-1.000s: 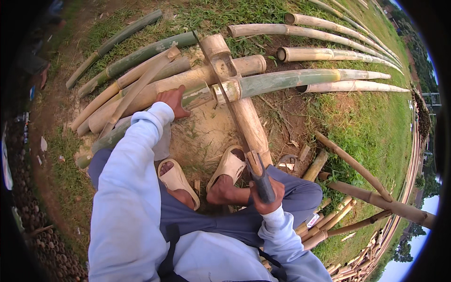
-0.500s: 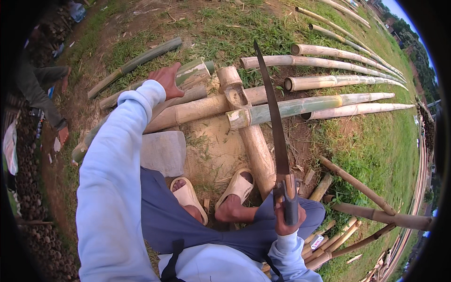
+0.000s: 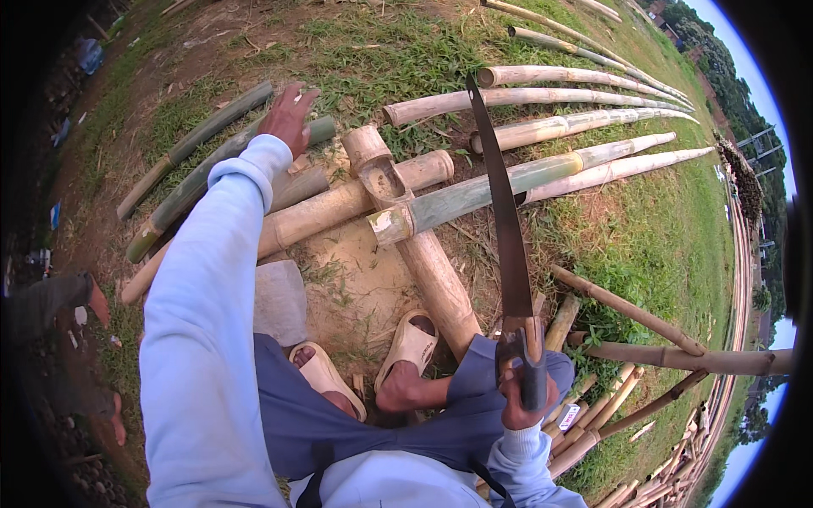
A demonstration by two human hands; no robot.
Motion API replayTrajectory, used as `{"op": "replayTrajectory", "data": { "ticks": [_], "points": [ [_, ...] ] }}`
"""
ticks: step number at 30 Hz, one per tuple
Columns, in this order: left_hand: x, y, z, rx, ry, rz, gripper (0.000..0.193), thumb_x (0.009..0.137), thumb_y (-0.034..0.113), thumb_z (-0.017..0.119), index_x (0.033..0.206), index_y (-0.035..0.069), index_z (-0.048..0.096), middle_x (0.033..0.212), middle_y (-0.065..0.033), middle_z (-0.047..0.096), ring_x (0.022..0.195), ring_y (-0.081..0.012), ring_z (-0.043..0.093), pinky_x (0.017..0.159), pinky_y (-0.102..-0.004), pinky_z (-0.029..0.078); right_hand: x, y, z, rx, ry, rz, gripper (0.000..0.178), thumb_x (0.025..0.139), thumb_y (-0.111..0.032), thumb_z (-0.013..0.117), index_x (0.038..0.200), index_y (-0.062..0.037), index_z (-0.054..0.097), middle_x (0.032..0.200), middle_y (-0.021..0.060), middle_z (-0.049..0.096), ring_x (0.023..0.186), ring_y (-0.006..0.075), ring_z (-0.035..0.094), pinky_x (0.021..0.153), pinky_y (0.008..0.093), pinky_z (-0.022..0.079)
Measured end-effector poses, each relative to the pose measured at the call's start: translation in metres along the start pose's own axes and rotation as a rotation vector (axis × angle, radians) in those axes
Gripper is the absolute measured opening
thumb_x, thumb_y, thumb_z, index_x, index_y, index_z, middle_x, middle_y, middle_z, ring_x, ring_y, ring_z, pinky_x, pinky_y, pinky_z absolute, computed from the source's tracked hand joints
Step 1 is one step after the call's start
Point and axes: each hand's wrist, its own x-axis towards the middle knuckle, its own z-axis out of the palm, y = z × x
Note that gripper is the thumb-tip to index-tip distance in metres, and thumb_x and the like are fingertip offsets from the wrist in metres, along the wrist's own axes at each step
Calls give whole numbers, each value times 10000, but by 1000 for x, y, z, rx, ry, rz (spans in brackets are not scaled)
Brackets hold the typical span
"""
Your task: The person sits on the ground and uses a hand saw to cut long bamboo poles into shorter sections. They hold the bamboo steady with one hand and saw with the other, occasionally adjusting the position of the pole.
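My right hand (image 3: pixel 523 402) is closed around the handle of a handsaw (image 3: pixel 500 178), its long dark blade pointing away from me and upward. At the far left my left hand (image 3: pixel 290 118), fingers stretched out, is over the end of a green bamboo pole (image 3: pixel 222 172); whether it touches the pole cannot be told. Another green pole (image 3: pixel 195 148) lies beyond it. In front of me a thick tan bamboo log (image 3: pixel 440 284) has a notch cut near its far end. A tan pole (image 3: pixel 334 216) crosses it, and a green-and-tan pole (image 3: pixel 474 197) rests across it too.
Several long bamboo poles (image 3: pixel 584 127) lie on grass to the right. A bamboo frame (image 3: pixel 660 356) stands near my right knee, with cut pieces (image 3: pixel 605 406) beside it. A grey block (image 3: pixel 279 300) sits by my sandals (image 3: pixel 330 377). Another person's leg (image 3: pixel 72 296) shows at left.
The view has shifted, so the poles appear farther left. My left hand has moved up and away, and the pale split pole end beside it no longer shows. The saw remains in my right hand.
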Motion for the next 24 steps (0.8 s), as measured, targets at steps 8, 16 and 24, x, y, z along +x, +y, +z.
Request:
{"op": "replayTrajectory", "data": {
  "ticks": [8, 16, 24],
  "points": [
    [14, 146, -3, -13, -478, -55, 339, 984, 281, 645, 1296, 151, 661, 992, -206, 749, 1000, -363, 707, 921, -490, 548, 11, 10, -76, -260, 173, -60, 197, 817, -20, 773, 1006, -1, 720, 740, 104, 667, 608, 245, 653, 615, 334, 491],
    [31, 272, 70, -111, -525, 119, 580, 869, 447, 777, 1288, 62, 660, 1256, -176, 691, 1153, -336, 668, 1075, -437, 484, -39, 34, -138, -386, 316, 118, 182, 831, -53, 796, 994, -5, 731, 738, 98, 673, 642, 203, 645, 635, 334, 492],
    [80, 368, 135, -111, -514, 131, 808, 773, 514, 846, 1338, 28, 535, 1349, -172, 623, 1289, -336, 580, 1126, -441, 416, -85, 48, -132, -350, 317, 378, 127, 833, -71, 784, 902, -2, 703, 677, 108, 641, 580, 205, 623, 601, 343, 488]
  ]
}}
